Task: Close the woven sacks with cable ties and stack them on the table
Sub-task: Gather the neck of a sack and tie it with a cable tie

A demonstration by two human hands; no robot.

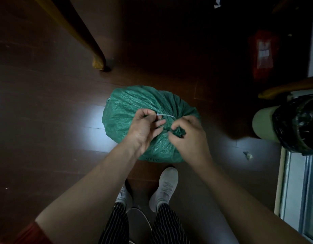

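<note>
Upper left: wooden table leg (97,55). Centre: green woven sack (127,106) stands on the floor (46,120). Left hand (145,127) pinches the white cable tie (165,115). Right hand (189,136) grips the bunched sack neck. Right edge: lined bin (275,125).

A dim room seen from above. Dark brown wooden floor planks (46,120) fill the view, with one pale patch of reflected light (94,124) left of centre. A yellowish wooden furniture leg (92,50) slants down at upper left. At right stands a green bin (263,125) lined with a black bag (298,124), beside a glazed frame (296,191). A red packet (263,53) lies in shadow at upper right.
</note>
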